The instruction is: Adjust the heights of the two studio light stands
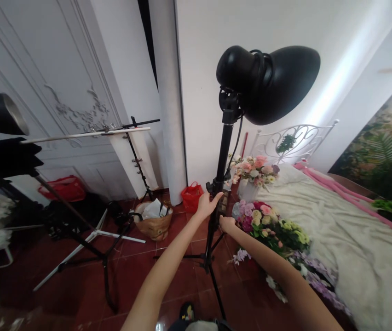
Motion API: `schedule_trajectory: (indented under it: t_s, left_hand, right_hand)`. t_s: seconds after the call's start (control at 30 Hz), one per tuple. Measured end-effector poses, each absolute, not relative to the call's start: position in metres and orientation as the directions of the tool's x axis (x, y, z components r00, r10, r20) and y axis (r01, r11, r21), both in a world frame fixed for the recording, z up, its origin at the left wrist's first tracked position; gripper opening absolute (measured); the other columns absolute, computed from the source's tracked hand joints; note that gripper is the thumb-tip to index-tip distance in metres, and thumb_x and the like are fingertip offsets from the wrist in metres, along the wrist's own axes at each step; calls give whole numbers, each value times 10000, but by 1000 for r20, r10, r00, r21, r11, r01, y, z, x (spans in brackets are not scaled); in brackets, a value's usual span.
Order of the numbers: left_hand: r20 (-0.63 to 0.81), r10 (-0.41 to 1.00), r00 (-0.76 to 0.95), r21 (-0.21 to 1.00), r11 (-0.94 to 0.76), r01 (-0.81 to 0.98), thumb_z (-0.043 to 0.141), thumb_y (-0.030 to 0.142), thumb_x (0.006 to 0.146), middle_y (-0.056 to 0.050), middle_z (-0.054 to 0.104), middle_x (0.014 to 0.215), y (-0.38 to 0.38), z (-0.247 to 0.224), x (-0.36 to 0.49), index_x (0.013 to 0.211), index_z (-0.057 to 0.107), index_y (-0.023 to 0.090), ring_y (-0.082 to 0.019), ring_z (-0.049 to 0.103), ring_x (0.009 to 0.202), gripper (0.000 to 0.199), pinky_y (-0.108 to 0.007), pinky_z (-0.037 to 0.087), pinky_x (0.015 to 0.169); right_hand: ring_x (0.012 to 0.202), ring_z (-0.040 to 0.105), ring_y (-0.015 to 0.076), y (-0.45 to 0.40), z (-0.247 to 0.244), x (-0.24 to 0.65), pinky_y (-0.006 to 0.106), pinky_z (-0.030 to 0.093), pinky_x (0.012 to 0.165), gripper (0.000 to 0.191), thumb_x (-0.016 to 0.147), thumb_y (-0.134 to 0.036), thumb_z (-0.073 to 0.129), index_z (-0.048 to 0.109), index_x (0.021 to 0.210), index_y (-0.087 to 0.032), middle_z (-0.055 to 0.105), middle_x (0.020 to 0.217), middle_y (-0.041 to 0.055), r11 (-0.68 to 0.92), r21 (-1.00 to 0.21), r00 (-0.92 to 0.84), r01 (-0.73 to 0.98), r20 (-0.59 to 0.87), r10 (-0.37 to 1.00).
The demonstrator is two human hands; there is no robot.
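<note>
Both hands (205,206) (227,224) clamp their grip round a slender, tubular black stand (224,149) under a smooth domed lamp (280,82).

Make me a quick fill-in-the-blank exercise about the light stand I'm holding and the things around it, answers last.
On the light stand, the left hand sits ____ than the right hand.
The lamp atop it is coloured ____.
The bag nearest it is coloured ____.

Missing words: higher; black; red.
</note>
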State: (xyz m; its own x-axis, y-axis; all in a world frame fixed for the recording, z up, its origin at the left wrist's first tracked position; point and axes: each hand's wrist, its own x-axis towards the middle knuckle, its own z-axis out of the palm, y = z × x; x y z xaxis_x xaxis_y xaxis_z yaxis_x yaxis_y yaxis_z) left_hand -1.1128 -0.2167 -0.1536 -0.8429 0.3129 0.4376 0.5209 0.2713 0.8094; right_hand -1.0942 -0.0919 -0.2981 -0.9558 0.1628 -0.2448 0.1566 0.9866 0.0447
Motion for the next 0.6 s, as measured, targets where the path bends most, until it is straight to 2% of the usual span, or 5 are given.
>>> schedule_trajectory:
  t_s: [0.13,0.23,0.33,0.43,0.6]
  left_hand:
    - [441,286,-850,815,268,513,515,552,793,-93,691,844,-215,-154,-1111,915,638,152,-225,633,834,436,-341,486,794]
    - [456,284,-843,807,267,527,503,552,801,-98,690,854,-215,-154,-1110,929,640,155,-229,635,845,439,-339,484,801]
    - [458,292,-840,805,265,531,500,552,804,-96,689,871,-215,-155,-1110,946,636,159,-225,639,840,439,-331,489,787]
    - [461,289,-839,807,255,532,508,546,802,-98,688,887,-215,-157,-1110,954,632,159,-223,638,849,434,-332,490,786]
    - [469,286,-835,808,243,537,509,539,805,-99,688,903,-215,-158,-1110,957,628,160,-218,642,841,426,-331,495,778]
  right_hand:
    - [1015,592,258,-92,-308,-1076,370,443,810,363,899,-130,311,426,1242,-104,625,1040,216,990,35,-989,134,-65,136]
    - [997,591,220,-93,-315,-1068,290,435,792,370,904,-166,346,376,1271,-134,616,1066,182,993,-25,-992,116,40,117]
    - [938,622,219,-90,-316,-1068,288,449,741,364,884,-170,395,389,1248,-164,629,1047,150,976,-134,-985,172,-50,167]
    - [919,636,245,-81,-307,-1077,333,466,758,362,800,-186,541,486,1157,-170,658,989,132,942,-284,-972,179,-199,125]
    - [592,645,247,-69,-288,-1106,349,515,597,392,404,-224,830,636,736,-151,621,532,11,875,-430,-947,225,-307,93]
